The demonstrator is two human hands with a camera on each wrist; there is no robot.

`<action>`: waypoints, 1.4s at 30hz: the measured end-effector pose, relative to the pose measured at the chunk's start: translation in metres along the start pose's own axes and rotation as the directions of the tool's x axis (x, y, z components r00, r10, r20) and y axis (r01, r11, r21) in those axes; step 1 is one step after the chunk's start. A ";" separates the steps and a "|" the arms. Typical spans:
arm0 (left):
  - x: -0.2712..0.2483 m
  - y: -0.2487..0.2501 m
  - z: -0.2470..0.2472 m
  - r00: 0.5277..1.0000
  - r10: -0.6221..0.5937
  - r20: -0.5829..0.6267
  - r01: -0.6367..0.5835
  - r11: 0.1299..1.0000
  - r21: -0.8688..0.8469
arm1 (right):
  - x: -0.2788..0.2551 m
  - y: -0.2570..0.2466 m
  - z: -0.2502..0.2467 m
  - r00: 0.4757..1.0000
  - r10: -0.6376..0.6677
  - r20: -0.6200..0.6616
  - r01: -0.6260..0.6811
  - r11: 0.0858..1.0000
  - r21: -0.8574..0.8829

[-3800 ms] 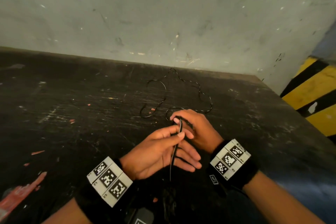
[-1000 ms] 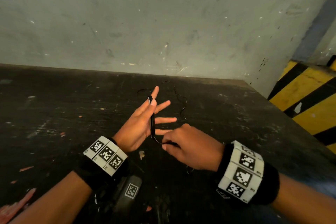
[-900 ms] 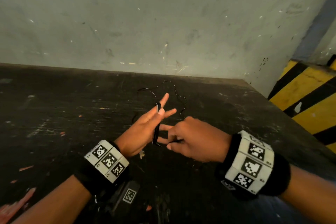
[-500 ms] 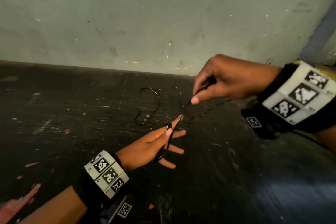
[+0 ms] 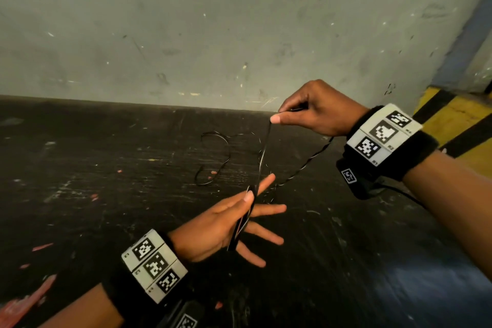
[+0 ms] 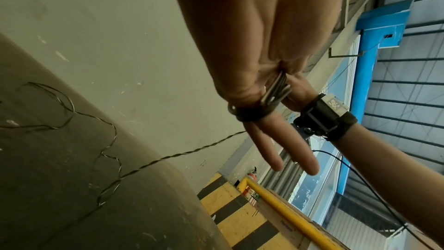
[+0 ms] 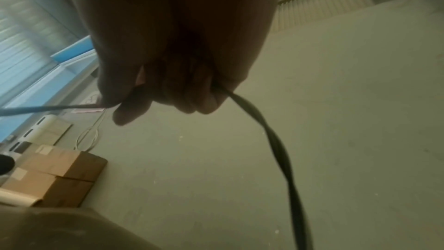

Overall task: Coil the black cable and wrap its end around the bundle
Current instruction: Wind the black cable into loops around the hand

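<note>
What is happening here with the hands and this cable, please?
A person is coiling a thin black cable by hand. The left hand is held out with straight fingers, and a few turns of cable are already wound around them. The right hand is raised near the wall and pinches the cable, drawing a strand up from the left hand. The rest of the cable lies loose on the dark table, so most of it is not yet coiled.

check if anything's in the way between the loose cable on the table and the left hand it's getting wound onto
Nothing visible blocks it. The right hand pinches the black cable above the left hand, whose spread fingers already carry several loops. The slack lies loose on the bare table, slightly kinked but not visibly snagged.
</note>
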State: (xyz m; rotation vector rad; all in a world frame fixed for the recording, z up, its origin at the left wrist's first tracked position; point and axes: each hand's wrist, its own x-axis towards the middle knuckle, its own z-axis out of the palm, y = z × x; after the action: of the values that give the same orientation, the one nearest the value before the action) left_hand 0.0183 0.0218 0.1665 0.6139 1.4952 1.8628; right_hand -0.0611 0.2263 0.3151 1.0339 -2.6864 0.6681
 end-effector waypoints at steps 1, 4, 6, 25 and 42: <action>0.002 0.000 0.001 1.000 -0.017 0.003 0.017 1.000 0.001 | 0.000 0.000 0.003 1.000 -0.008 -0.022 0.008 1.000 0.014; 0.006 -0.001 0.000 0.998 -0.059 -0.005 0.059 0.998 0.021 | 0.000 -0.003 0.007 0.996 -0.039 -0.080 0.044 0.998 0.051; 0.007 -0.001 -0.002 0.998 -0.070 0.000 0.070 0.997 0.032 | 0.000 -0.002 0.008 0.995 -0.047 -0.088 0.052 0.997 0.053; 0.020 0.043 -0.008 0.964 0.224 -0.140 -0.249 0.948 -0.200 | -0.056 0.037 0.127 0.992 0.040 0.124 -0.026 0.993 -0.113; 0.044 0.037 -0.036 0.881 0.244 -0.406 -0.246 0.968 0.048 | -0.050 -0.056 0.105 0.936 0.015 0.353 0.059 0.979 -0.197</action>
State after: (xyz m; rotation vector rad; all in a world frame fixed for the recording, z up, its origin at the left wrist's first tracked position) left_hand -0.0443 0.0256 0.1918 0.4406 1.7389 2.3001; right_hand 0.0123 0.1691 0.2257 1.2251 -2.9564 0.2053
